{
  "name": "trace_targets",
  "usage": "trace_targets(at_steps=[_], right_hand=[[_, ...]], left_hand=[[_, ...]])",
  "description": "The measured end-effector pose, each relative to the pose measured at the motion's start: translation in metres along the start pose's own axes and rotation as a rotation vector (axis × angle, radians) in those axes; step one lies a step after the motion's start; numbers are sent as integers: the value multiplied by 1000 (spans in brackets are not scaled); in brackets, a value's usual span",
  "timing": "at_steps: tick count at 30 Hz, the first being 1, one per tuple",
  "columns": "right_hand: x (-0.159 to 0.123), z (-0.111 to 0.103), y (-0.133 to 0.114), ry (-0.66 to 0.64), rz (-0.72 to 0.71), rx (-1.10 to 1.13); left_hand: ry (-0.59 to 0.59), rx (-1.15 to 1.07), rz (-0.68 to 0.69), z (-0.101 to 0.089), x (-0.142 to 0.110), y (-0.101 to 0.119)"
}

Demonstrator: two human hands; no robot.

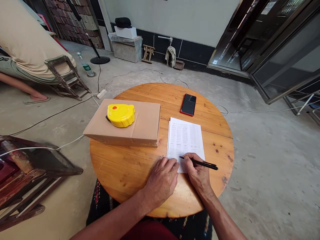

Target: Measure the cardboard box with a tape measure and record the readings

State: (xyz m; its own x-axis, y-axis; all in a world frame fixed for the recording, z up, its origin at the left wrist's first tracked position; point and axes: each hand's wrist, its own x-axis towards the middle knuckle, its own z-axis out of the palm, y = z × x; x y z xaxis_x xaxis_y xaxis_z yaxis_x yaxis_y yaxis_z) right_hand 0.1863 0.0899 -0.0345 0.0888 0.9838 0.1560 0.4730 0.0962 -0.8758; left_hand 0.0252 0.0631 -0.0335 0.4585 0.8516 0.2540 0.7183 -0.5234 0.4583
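A black pen point(205, 164) is pinched in my right hand point(199, 171), its tip on the white paper sheets point(186, 136). Rows of small handwriting cover much of the top sheet. My left hand point(163, 178) rests on the table at the paper's lower left corner, fingers lightly bent, holding nothing. Left of the paper lies a closed cardboard box point(147, 121), and on top of it is a yellow tape measure point(121, 115) with a red button. A phone point(188, 104) with a red case lies beyond the sheets.
Everything stands on a round wooden table point(210, 143). Cables point(46, 118) cross the concrete floor. A person point(32, 50) sits at the far left, near a wooden stool point(67, 75) and a water bottle point(85, 65). Close on the left is worn wooden furniture point(32, 180).
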Motion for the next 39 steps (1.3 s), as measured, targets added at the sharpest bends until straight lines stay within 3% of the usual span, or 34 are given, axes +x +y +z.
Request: trace_targets(at_steps=[8,13,17,39], right_hand=[[1,0,0,-16,-34,-15],[0,-3,4,97,65,103],[1,-4,6,99,128,161],[2,-1,3,32,21,50]], left_hand=[[1,3,4,0,1,0],[-18,0,-4,-1,2,1],[-49,20,-23,-1,2,2],[-41,41,-9,-1,2,2]])
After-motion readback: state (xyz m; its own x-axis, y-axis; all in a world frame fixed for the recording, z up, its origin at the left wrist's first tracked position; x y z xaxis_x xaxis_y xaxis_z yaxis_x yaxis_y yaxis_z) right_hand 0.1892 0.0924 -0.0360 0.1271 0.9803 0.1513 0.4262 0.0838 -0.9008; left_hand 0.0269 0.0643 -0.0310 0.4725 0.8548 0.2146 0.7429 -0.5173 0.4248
